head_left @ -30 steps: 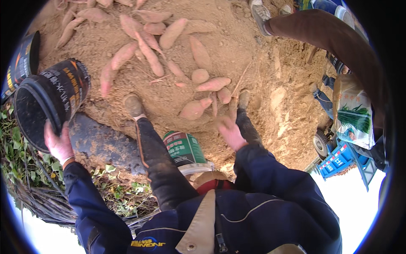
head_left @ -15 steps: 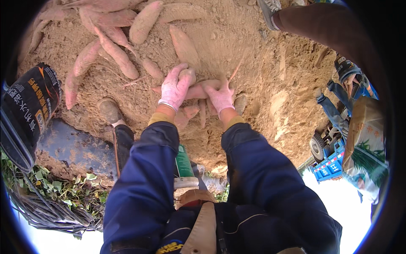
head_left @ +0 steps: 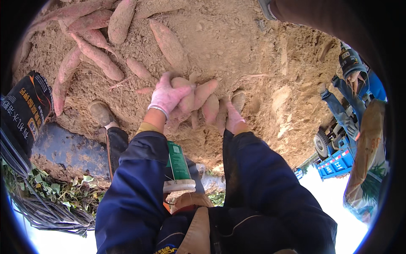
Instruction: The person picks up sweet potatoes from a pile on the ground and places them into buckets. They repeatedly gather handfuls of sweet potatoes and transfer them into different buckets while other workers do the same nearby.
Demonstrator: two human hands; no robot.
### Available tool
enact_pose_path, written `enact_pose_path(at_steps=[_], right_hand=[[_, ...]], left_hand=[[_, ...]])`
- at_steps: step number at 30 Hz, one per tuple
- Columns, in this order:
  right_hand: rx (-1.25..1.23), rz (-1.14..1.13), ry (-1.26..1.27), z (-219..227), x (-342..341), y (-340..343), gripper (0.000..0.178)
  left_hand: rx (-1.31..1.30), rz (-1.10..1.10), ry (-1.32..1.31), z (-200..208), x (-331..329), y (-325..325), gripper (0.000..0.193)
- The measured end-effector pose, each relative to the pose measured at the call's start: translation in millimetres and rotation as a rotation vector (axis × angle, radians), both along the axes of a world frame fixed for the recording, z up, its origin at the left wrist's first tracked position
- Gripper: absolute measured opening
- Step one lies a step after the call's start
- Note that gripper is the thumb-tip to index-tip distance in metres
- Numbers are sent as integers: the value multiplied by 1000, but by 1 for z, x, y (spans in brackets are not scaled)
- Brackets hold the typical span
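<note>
My left hand (head_left: pixel 165 96), in a dusty pink glove, is closed around a dirt-covered sweet potato (head_left: pixel 184 100). Against that one lies another sweet potato (head_left: pixel 205 91), pointing up and to the right. My right hand (head_left: pixel 233 117), also gloved, is low beside a brownish sweet potato (head_left: pixel 221 115); its fingers are mostly hidden, so its grip does not show. Between the hands a shorter pink sweet potato (head_left: pixel 210 109) rests with its tip downward. Just beyond my left hand a long sweet potato (head_left: pixel 170 45) lies on the soil.
Several sweet potatoes (head_left: pixel 96 56) are spread over the sandy soil (head_left: pixel 230 38) at upper left. A black printed bag (head_left: pixel 26 108) stands at the left. Below my hands is a green and white container (head_left: pixel 179 163). Another person's leg (head_left: pixel 313 17) reaches in at upper right, with a blue truck (head_left: pixel 336 163) beyond.
My right hand has left the long sweet potato it was holding and dropped lower, next to the smaller ones. My left hand has shifted slightly down and left. The view has swung a little right.
</note>
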State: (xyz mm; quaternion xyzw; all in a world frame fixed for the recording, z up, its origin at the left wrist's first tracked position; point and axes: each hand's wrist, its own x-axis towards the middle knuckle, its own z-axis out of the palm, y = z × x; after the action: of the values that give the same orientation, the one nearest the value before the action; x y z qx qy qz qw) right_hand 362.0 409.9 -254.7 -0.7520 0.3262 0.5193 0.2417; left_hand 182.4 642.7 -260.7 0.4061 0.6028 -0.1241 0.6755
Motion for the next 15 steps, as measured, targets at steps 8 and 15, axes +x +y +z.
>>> enact_pose_path(at_steps=[8,15], right_hand=[[270,-7,113,48,-8,22,52],[294,-433,297,38,-26,54,43]], left_hand=[[210,-149,-257,26,-37,-38,92],[-208,390,-386,18,-40,-47,88]])
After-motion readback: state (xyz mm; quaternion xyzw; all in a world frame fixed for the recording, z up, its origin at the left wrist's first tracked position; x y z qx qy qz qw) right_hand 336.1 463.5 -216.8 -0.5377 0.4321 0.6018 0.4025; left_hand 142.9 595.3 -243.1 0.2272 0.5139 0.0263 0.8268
